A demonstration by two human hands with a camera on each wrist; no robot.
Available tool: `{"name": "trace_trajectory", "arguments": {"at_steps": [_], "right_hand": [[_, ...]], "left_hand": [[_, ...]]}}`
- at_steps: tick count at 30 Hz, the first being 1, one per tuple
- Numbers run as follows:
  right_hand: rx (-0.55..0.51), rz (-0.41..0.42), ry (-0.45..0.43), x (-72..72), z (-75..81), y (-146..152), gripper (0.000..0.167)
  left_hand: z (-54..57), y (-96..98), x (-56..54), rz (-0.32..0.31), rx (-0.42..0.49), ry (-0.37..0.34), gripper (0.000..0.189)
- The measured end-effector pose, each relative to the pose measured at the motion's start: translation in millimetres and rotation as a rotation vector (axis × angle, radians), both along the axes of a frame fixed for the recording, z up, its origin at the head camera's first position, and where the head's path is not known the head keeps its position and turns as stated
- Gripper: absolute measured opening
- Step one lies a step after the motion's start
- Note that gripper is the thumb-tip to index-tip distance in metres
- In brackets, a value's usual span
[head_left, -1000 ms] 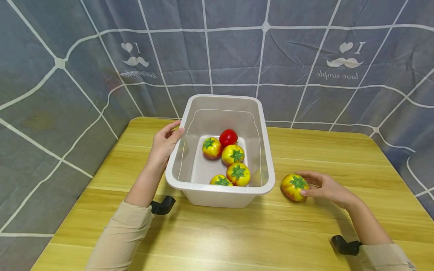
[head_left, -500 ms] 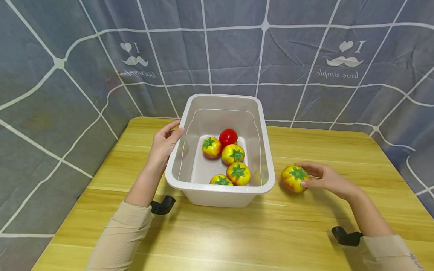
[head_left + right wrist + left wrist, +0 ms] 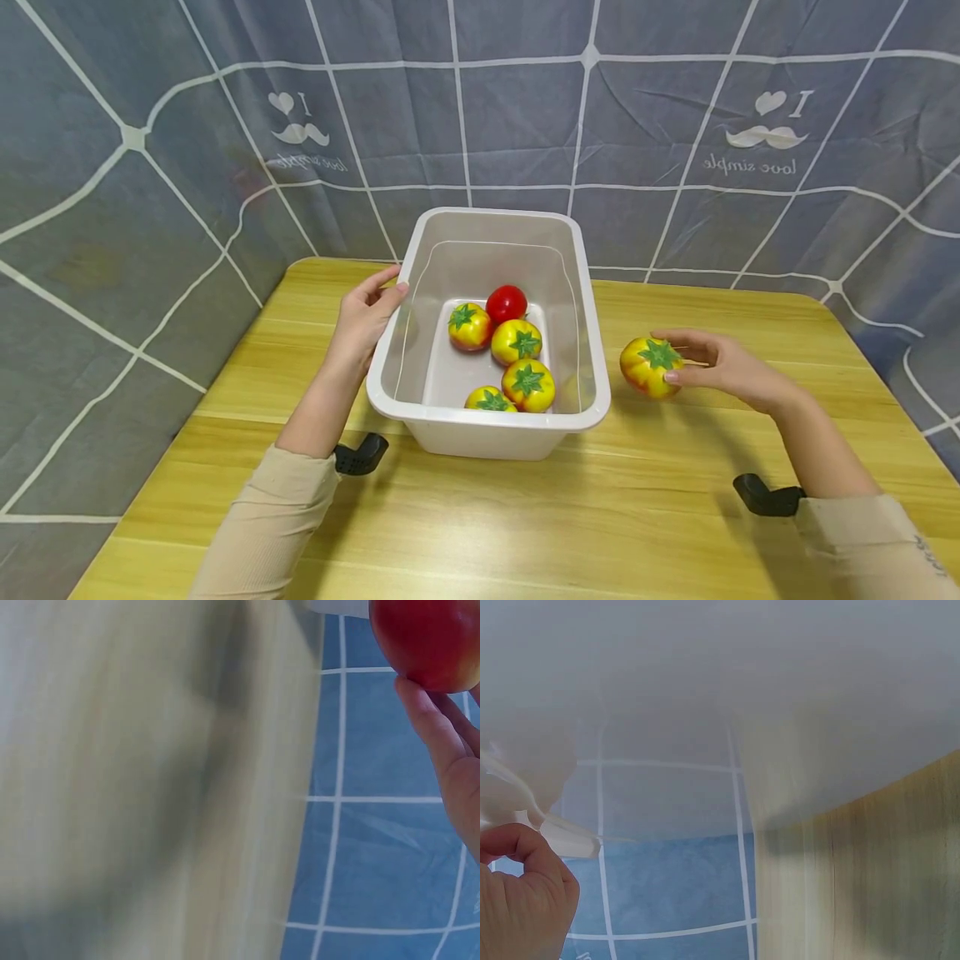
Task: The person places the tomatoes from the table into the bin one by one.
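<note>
My left hand (image 3: pixel 365 321) grips the left rim of a light grey plastic bin (image 3: pixel 480 433), thumb over the edge. In the left wrist view that hand (image 3: pixel 526 892) pinches the rim, and the bin wall fills the upper part. To the right of the bin, my right hand (image 3: pixel 723 367) holds a yellow-and-red tomato (image 3: pixel 643 367) with a green star-shaped top between thumb and fingers. The right wrist view shows the tomato's red underside (image 3: pixel 431 641) raised above the table. Inside the bin lie a red tomato (image 3: pixel 506 304) and several yellow ones (image 3: pixel 528 385).
The bin stands on a wood-grain table (image 3: pixel 480 533). A grey-blue curtain (image 3: pixel 517 125) with white lines hangs behind the table and at both sides. Black wrist-worn devices (image 3: pixel 362 455) sit at both cuffs.
My right hand has lifted the tomato off the table, moving it up and slightly away from me. The left hand, the bin and its contents have stayed put.
</note>
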State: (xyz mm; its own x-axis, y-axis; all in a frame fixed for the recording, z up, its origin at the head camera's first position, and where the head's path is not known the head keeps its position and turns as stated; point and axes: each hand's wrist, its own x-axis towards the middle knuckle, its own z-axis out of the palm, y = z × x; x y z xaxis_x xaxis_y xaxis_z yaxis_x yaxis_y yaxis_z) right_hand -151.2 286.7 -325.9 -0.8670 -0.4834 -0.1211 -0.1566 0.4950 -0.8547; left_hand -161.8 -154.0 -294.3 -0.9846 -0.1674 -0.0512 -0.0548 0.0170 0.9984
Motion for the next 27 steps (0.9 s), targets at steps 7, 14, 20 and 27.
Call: {"name": "trace_trajectory", "arguments": {"at_steps": [7, 14, 20, 27], "right_hand": [[0.008, 0.002, 0.041, -8.8, 18.2, -5.3, 0.055], [-0.038, 0.032, 0.092, -20.6, 40.2, -8.8, 0.053], [-0.013, 0.022, 0.089, -28.4, 58.8, -16.6, 0.053], [0.034, 0.018, 0.085, -34.6, 75.6, -27.7, 0.054]], "left_hand": [[1.0, 0.1, -0.7, 0.001, 0.001, 0.009, 0.045], [1.0, 0.2, -1.4, -0.004, 0.005, 0.009, 0.045], [0.3, 0.1, -1.3, -0.007, 0.010, 0.007, 0.045], [0.1, 0.3, -0.8, -0.004, 0.008, 0.007, 0.045]]}}
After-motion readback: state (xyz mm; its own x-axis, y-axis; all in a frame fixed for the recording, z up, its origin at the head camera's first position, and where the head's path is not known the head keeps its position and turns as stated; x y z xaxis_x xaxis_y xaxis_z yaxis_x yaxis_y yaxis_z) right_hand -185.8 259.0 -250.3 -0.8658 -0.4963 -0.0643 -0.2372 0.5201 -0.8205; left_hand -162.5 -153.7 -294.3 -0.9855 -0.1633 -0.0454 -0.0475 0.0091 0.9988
